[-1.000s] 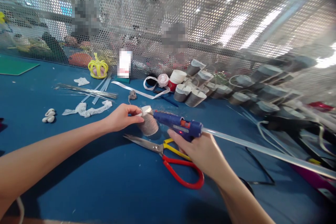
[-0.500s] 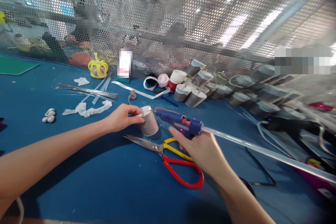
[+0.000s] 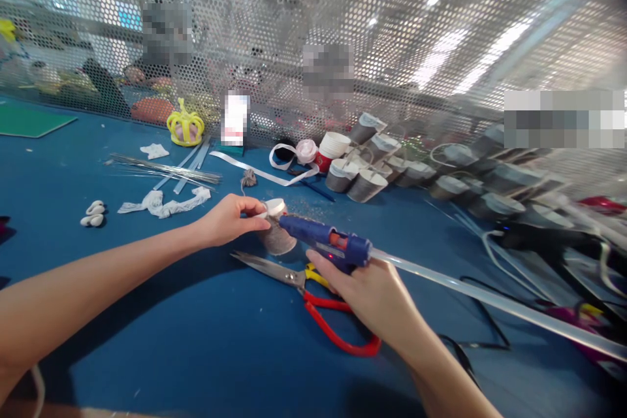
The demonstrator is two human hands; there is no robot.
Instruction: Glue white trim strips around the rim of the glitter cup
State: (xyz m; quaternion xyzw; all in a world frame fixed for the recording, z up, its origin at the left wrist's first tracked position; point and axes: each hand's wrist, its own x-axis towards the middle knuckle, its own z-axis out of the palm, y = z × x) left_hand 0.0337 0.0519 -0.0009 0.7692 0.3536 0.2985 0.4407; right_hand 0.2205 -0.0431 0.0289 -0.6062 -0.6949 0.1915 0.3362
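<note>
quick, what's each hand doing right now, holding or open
Left hand: closed, holding the small cup at its rim.
Right hand: closed, holding the blue glue gun.

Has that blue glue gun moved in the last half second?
Yes. Judged against the scissors lying below it, the glue gun has shifted slightly left and downward in the picture.

The left hand point(image 3: 230, 219) is bare, with slim fingers point(image 3: 251, 206) and a narrow wrist point(image 3: 196, 234) that broadens gradually into the left forearm point(image 3: 112, 273), uncovered right to the edge of the view. The right hand point(image 3: 375, 294) is bare too, its thumb point(image 3: 327, 272) long and slender, and the right forearm point(image 3: 434, 356) is uncovered along its visible length. Details of the nails are too small to make out.
</note>
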